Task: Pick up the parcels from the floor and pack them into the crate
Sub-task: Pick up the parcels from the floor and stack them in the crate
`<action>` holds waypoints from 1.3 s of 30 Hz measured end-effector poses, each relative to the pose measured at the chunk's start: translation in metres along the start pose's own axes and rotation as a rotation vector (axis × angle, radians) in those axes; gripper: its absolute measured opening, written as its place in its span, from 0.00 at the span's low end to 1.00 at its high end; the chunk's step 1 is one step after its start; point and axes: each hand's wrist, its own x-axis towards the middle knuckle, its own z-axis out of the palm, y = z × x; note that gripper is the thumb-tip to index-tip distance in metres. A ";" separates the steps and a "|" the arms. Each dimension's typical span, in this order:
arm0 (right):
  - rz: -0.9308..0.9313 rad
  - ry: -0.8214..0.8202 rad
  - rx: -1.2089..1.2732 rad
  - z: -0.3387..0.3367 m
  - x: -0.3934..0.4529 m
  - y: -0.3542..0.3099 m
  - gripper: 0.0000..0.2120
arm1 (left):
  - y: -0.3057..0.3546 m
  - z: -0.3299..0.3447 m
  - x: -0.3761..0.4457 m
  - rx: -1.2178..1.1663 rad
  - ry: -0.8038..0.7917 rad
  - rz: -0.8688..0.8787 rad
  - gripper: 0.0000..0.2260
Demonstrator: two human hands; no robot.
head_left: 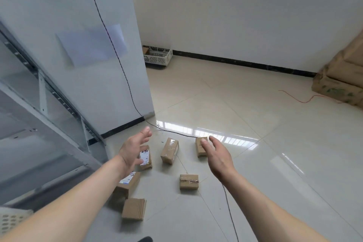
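- Parcels: six small cardboard boxes lie scattered on the tiled floor, none lifted yet. The head view is the only one, so everything here comes from it.
- The taped box stands in the middle, between the two outstretched arms; a labelled box sits partly behind the left hand, and a far box lies just behind the right fingers.
- Nearer the person lie a second labelled box, a plain box and a box with a taped seam, apart from one another.
- Left hand: fingers spread and relaxed, holding nothing, palm turned inward.
- Right hand: likewise loose and empty, palm facing the left one; I judge the pair are framing a reach for the boxes between them.
- The crate, white and perforated, sits far off by the wall, so each box must be carried there.
- A black cable hangs down the cabinet and trails across the floor beside the boxes, a possible snag.
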 end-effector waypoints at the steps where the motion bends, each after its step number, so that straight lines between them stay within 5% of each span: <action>1: 0.000 -0.010 -0.004 -0.002 0.009 -0.001 0.30 | 0.002 0.003 0.006 -0.007 0.011 -0.009 0.30; 19: 0.134 -0.168 -0.158 0.082 0.217 -0.004 0.31 | -0.025 -0.014 0.209 -0.083 0.054 -0.277 0.33; 33: 0.171 -0.442 -0.368 0.212 0.414 0.151 0.31 | -0.185 0.010 0.409 -0.207 0.252 -0.428 0.35; 39: 0.124 -0.534 -0.468 0.276 0.501 0.269 0.33 | -0.317 0.034 0.500 -0.206 0.321 -0.480 0.04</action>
